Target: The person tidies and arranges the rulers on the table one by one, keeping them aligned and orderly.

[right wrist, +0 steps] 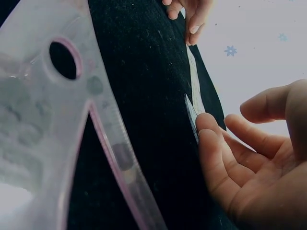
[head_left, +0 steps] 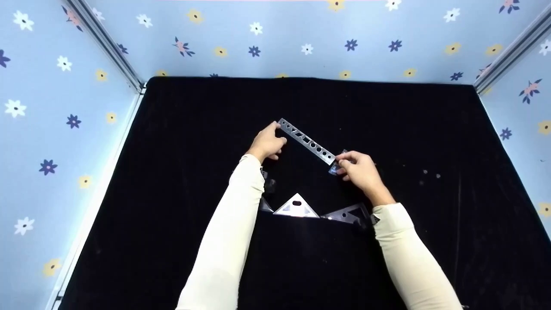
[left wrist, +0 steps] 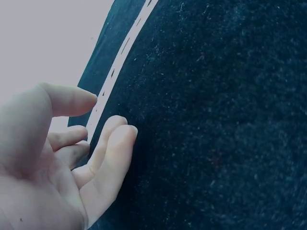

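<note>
the stencil ruler (head_left: 303,141) lies slantwise on the black worktop (head_left: 193,129), its far end at the left hand (head_left: 267,143), fingers apart; the right hand (head_left: 360,171), fingers loosely parted, covers part of a clear piece (head_left: 333,169) at the other end.

The right hand (head_left: 360,170) hides most of a small clear piece (head_left: 333,169), so its outline cannot be told. The left sleeve (head_left: 228,224) covers part of the leftmost triangle (head_left: 265,206). In the left wrist view the top edge cuts off the ruler (left wrist: 120,57); in the right, the left edge crops a blurred set square (right wrist: 48,110).
</note>
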The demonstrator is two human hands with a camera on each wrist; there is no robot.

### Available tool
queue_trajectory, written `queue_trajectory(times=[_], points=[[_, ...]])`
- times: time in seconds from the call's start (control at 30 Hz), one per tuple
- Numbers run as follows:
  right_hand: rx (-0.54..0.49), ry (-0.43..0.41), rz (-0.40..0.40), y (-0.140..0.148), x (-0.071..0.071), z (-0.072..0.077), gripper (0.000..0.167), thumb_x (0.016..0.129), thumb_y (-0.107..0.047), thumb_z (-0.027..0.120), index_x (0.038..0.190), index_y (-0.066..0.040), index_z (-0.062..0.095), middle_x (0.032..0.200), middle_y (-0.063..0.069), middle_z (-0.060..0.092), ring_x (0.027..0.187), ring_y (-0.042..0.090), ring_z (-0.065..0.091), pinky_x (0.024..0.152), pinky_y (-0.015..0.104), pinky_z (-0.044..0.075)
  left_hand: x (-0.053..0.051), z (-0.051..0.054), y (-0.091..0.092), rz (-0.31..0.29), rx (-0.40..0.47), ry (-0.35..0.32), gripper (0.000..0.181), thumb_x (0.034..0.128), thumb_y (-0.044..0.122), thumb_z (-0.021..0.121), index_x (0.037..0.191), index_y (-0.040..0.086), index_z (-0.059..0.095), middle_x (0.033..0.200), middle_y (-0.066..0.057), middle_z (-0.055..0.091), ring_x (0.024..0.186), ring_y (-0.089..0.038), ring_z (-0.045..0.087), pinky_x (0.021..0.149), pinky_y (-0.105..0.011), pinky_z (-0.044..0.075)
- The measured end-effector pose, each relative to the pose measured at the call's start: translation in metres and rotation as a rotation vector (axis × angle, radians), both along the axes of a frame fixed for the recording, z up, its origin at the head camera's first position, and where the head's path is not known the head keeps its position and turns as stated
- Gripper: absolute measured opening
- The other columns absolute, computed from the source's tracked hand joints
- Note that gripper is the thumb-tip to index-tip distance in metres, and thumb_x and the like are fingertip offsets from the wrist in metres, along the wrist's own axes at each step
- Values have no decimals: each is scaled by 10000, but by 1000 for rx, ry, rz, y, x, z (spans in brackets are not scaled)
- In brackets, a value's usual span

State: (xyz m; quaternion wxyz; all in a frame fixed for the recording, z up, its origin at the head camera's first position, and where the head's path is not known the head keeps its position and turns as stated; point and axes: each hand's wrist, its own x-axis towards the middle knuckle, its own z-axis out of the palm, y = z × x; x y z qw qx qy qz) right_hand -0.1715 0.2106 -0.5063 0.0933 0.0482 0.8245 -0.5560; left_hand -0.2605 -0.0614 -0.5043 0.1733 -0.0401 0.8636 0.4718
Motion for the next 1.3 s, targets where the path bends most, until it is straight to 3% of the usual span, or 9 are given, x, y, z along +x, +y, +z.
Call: queue_trajectory(times=[0.27,0.6,0.93,1.1,1.3], points=[[-31,0,-23,-1,0,-1,247,970,-46,549,1155,71,665,1117,238,678,788,202,704,621,278,574,4,3,-5,11,103,7,545,963,131,590,1484,128,431,1162,-163,597,687,-180,627,547,-287,572],[-145,-64,-85,-2,1,1,273,972,-50,519,1171,87,646,1156,234,652,796,197,701,611,248,561,6,3,-6,104,262,-1,488,963,96,575,1442,97,483,1080,-139,639,748,-221,674,535,-266,556],[-173,-64,-117,-4,3,4,279,950,-40,523,1161,97,642,1170,225,649,847,221,699,627,254,563,10,0,-9,139,240,132,412,948,76,566,1355,17,553,1328,-113,598,885,-240,679,584,-249,539],[-179,-65,-121,-4,3,5,280,952,-42,531,1166,103,638,1188,242,642,857,222,701,631,250,563,13,-1,-12,158,242,165,379,938,70,577,1312,7,585,1262,-127,629,851,-176,639,581,-224,518],[-189,-67,-123,-5,4,6,278,955,-46,535,1167,100,638,1216,240,637,894,226,697,634,240,557,15,-1,-16,172,204,209,350,931,73,592,1273,4,620,1215,-133,651,773,-205,623,633,-245,526]])
